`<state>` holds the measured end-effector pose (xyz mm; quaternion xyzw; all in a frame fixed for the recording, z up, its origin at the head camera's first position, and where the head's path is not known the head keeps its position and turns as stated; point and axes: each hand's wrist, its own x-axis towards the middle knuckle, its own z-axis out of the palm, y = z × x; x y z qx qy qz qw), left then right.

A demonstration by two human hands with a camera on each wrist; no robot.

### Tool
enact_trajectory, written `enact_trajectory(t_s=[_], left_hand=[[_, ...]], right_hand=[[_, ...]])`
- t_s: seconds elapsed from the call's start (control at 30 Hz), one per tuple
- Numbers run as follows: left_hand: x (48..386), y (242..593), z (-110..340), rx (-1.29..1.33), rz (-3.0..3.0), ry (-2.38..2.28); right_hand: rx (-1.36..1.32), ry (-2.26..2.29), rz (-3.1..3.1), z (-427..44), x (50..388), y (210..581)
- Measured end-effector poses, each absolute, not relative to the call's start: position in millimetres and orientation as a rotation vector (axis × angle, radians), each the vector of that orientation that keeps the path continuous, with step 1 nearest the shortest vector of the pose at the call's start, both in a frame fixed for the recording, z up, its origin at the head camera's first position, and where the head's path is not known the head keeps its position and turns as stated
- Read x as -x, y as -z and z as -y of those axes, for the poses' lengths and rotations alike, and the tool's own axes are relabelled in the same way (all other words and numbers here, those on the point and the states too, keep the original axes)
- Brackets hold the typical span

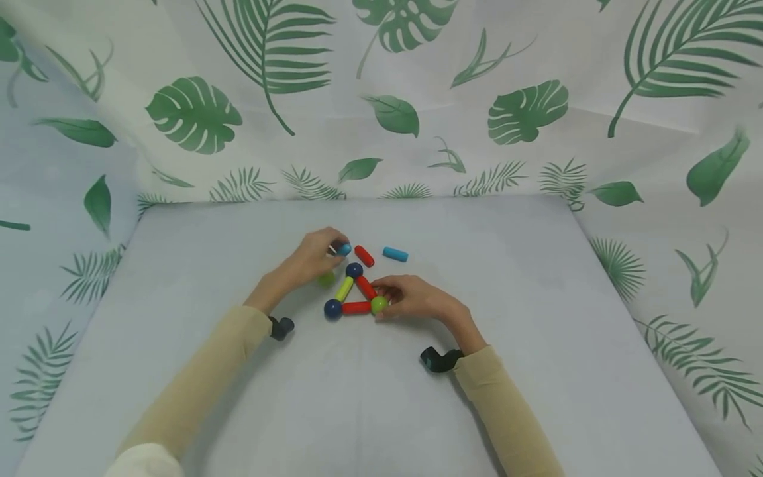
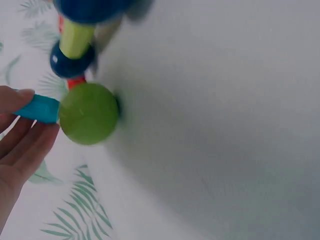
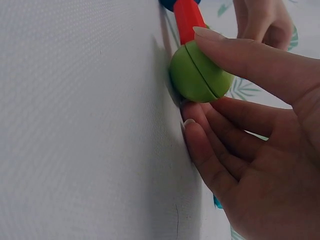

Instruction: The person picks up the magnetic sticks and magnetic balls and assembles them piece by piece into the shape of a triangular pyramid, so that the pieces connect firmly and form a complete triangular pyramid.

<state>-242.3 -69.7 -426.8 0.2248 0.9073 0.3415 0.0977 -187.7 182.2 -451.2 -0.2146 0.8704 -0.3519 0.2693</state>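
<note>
Triangle [image 1: 356, 308] on the bench [image 1: 357, 397]
Left grip [image 1: 310, 255] pinches a blue rod [image 1: 344, 250]; right grip [image 1: 412, 296] clasps the triangle's green ball [image 1: 378, 305]

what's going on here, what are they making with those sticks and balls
A person is handling toy rods and balls on a pale table. A triangle lies there: two red rods and a yellow-green rod, with two dark blue balls and a green ball at the corners. The right hand holds that green corner; the left hand pinches a light blue rod. A loose red rod, another blue rod and a second green ball lie outside it.
</note>
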Motion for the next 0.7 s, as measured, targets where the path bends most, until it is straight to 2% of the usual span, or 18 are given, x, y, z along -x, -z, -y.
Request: enact_trajectory(t_s=[0.3, 0.7], left_hand=[[215.8, 431.0, 58.3, -0.584, -2.378, -1.439], [201.7, 442.4, 50.4, -0.684, -2.25, -1.433]], right_hand=[[0.639, 0.973, -2.348, -186.7, 188.3, 451.4], [0.657, 0.997, -2.346, -184.9, 188.7, 452.5]])
